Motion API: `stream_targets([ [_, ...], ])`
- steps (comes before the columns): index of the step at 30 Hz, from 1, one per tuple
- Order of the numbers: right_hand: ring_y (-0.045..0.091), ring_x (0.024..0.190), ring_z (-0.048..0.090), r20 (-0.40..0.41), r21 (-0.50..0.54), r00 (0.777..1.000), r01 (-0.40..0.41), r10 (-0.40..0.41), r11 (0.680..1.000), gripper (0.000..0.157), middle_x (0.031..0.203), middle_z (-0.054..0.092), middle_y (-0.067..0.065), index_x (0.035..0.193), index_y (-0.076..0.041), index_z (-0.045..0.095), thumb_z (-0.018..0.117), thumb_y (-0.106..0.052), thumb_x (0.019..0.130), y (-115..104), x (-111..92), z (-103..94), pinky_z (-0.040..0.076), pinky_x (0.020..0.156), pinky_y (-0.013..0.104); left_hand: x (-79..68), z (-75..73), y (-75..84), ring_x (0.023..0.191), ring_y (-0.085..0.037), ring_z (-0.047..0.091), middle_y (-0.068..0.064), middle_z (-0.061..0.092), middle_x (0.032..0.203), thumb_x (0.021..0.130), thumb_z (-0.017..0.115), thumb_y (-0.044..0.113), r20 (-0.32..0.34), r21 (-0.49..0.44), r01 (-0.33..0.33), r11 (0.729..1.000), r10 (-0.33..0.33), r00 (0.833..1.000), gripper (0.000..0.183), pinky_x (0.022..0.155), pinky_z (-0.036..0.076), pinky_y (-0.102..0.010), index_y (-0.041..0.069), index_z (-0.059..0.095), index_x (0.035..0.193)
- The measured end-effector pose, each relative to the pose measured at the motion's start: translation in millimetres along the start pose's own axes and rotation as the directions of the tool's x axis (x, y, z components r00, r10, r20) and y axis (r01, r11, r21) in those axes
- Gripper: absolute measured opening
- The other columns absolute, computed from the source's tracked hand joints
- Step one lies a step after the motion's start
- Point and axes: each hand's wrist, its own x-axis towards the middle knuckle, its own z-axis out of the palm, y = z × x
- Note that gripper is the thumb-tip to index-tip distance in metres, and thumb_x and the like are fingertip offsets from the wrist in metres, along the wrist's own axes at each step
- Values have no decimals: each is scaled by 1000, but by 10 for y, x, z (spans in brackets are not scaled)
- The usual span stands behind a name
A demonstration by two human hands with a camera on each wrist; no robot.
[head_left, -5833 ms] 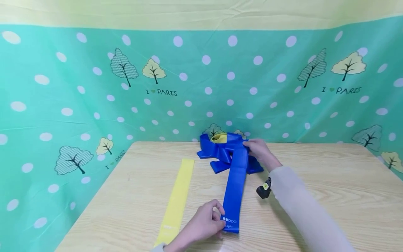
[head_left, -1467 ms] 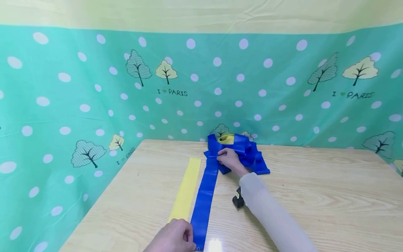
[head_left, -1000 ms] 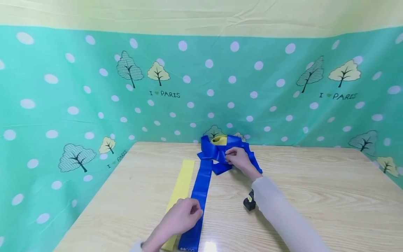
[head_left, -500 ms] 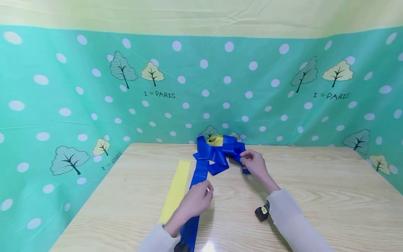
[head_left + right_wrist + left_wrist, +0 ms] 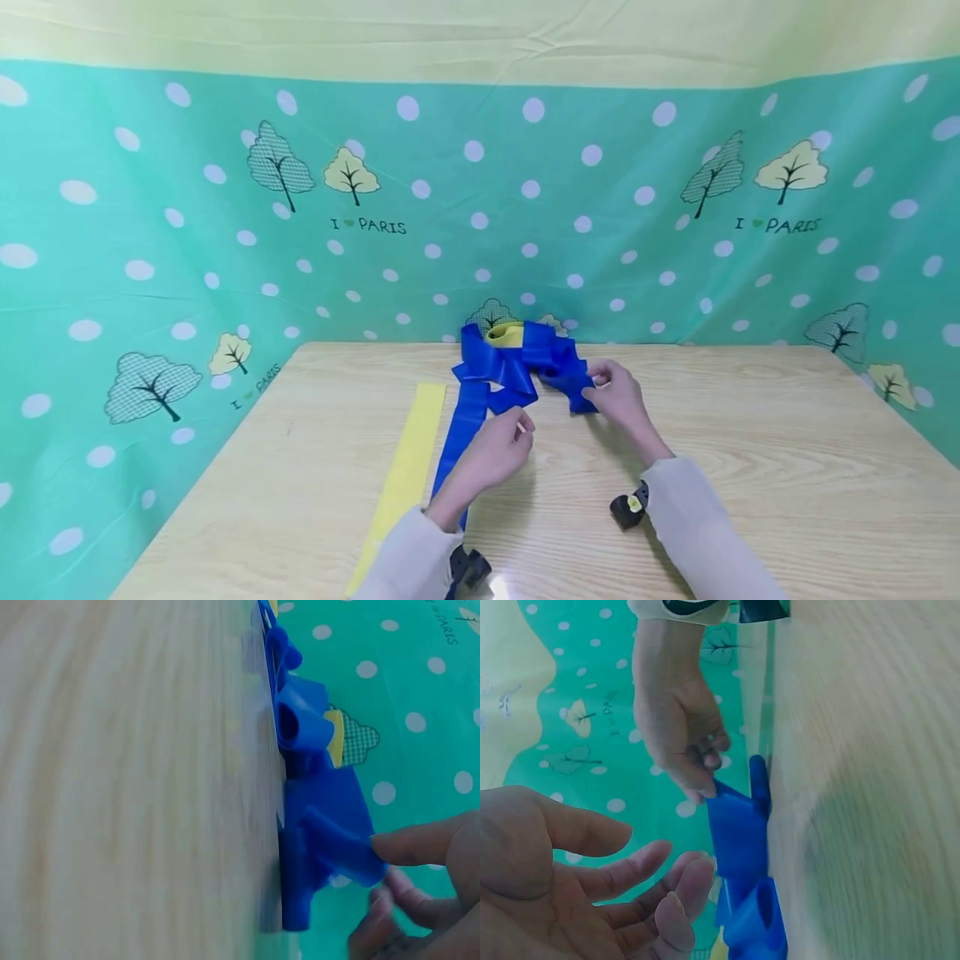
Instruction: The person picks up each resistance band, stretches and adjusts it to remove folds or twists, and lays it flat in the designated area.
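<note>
In the head view my right hand [image 5: 621, 404] pinches a fold of blue resistance band [image 5: 572, 379] at the right side of a blue heap. The right wrist view shows the thumb and a finger on that blue fold [image 5: 349, 847]. My left hand [image 5: 495, 450] hovers over the table with loosely bent fingers and holds nothing. Beneath its wrist a blue resistance band [image 5: 463, 421] lies flat, partly covered by the arm. A yellow resistance band [image 5: 405, 467] lies flat along its left side.
The loose blue heap [image 5: 483, 362] stands at the table's back edge with a yellow curled band [image 5: 507, 336] in it. Behind the wooden table [image 5: 750, 433] hangs a green dotted cloth [image 5: 585, 192]. Black wrist cameras [image 5: 628, 510] hang under both sleeves.
The blue band was laid down beside the yellow one and let go by both hands. My left hand moved up and away; my right moved to the heap's right side and took a blue fold.
</note>
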Motion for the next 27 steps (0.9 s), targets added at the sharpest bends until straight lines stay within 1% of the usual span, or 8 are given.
stream_targets([
  [3,28,89,57,21,-27,999,-34,35,999,26,101,60,21,108,6,58,61,-6,85,22,-17,-23,46,73,33,76,54,25,56,-13,45,-1,51,70,96,47,9,3,-18,-5,1000,5,1000,20,49,37,-25,-3,57,107],
  [5,25,80,59,45,-14,997,-68,68,998,23,94,62,18,104,6,59,59,-8,87,26,-13,-22,47,66,30,114,85,44,56,-13,45,-1,50,69,95,48,8,1,-23,-10,1000,10,1000,18,49,37,-25,-3,57,106],
  [9,17,65,59,85,58,989,-128,123,990,19,85,65,15,102,7,59,57,-7,89,22,-4,-11,45,54,24,174,143,86,57,-12,46,-2,51,69,93,51,9,-1,-35,-6,999,6,1000,15,50,37,-25,0,57,103],
  [12,15,64,60,82,107,987,-144,135,984,19,87,66,17,104,7,58,57,-6,90,14,-19,-14,47,55,25,217,187,116,59,-13,48,-3,54,71,91,53,8,-1,-44,-12,999,12,1000,13,51,38,-25,0,57,101],
  [16,13,65,61,70,160,990,-136,126,978,22,95,68,22,108,6,56,57,-6,90,-24,-42,-2,51,61,31,286,234,126,69,-17,53,-7,59,83,90,57,9,-19,-42,-10,999,10,1000,16,58,43,-28,-1,57,103],
  [19,13,65,61,75,186,991,-125,112,975,24,96,68,23,110,5,54,57,-7,90,-77,-68,4,52,63,33,333,265,137,85,-23,57,-13,61,98,91,58,12,-56,-32,-2,999,0,998,23,70,49,-35,-1,56,109],
  [22,16,66,62,91,196,991,-112,95,974,24,94,68,24,110,5,52,57,-8,90,-143,-94,20,52,62,33,369,289,142,100,-29,57,-20,59,114,90,58,12,-104,-34,4,999,-7,995,32,83,49,-43,-6,54,117],
  [27,19,66,63,110,211,992,-77,55,974,24,88,68,21,109,4,50,60,-7,90,-279,-149,53,52,61,33,403,307,121,110,-35,55,-26,56,123,89,59,13,-148,-65,13,998,-22,989,43,89,48,-48,-9,50,125],
])
